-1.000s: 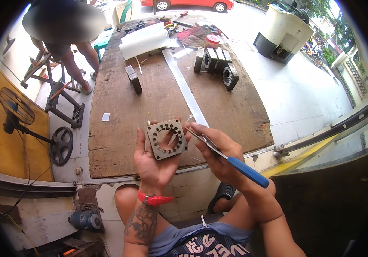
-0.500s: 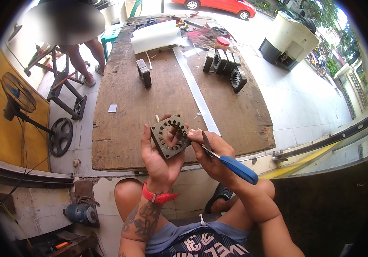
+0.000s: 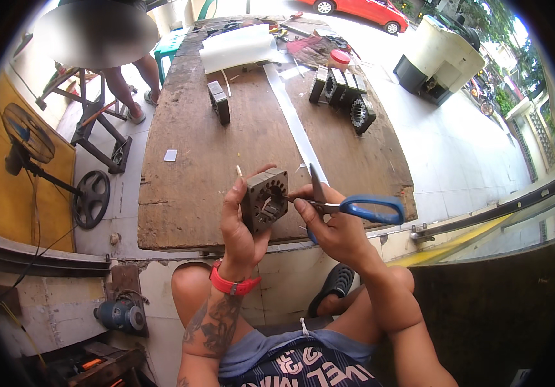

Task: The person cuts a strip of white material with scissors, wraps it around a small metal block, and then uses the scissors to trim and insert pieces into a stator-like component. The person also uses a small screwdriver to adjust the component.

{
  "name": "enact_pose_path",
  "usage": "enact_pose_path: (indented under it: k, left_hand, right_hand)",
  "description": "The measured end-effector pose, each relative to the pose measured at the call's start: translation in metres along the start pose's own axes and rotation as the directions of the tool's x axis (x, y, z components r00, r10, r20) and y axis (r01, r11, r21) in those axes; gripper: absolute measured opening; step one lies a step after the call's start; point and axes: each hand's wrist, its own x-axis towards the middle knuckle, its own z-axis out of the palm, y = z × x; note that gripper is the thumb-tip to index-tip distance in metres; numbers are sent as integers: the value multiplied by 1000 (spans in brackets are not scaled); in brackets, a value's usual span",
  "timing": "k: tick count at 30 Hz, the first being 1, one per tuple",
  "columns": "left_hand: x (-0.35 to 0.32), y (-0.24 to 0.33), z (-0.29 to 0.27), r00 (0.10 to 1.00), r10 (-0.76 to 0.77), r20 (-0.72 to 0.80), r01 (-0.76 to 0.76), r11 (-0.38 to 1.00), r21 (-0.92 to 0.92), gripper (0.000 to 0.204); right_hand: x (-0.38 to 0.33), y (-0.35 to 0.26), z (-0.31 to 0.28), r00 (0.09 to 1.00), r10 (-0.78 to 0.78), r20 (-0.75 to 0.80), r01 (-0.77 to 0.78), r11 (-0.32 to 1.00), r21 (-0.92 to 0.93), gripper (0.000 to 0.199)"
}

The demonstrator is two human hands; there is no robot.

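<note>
In my left hand [image 3: 240, 232] is a square metal stator core [image 3: 255, 211], lifted above the near edge of the wooden table [image 3: 193, 200]. Its slotted round bore faces toward my right hand. A short pale stub [image 3: 239, 171] sticks up by my left thumb. My right hand [image 3: 339, 233] keeps blue-handled scissors [image 3: 331, 208] in its grip, the blades pointing up and left. The right fingertips pinch at the bore's edge; anything small between them cannot be made out. A long white strip [image 3: 290, 119] lies on the table beyond my hands.
Several more stator cores [image 3: 337, 90] stand at the far right of the table, and one single core [image 3: 219, 103] farther left. A white sheet [image 3: 239, 53], a red-lidded jar [image 3: 339, 60] and a small white square [image 3: 170, 155] lie about. A person [image 3: 117, 87] stands at far left, near a fan [image 3: 29, 132].
My left hand has turned the stator core so its bore faces more to the right. The scissors have swung in my right hand, with their blue handle loop now pointing right.
</note>
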Motion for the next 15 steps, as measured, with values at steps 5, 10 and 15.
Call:
enact_pose_path:
  k: [5, 10, 15]
  left_hand:
    - [6, -4, -2, 985, -155, -71, 131, 955, -265, 75]
    - [7, -3, 1, 982, -176, -74, 150, 951, -269, 75]
    - [2, 3, 3, 971, -235, 31, 237, 952, -195, 74]
  right_hand:
    - [-2, 0, -4, 999, 11, -36, -10, 1000, 29, 18]
    - [-2, 6, 2, 993, -79, -83, 80, 997, 7, 19]
    - [-1, 3, 0, 995, -2, -103, 19, 986, 168, 21]
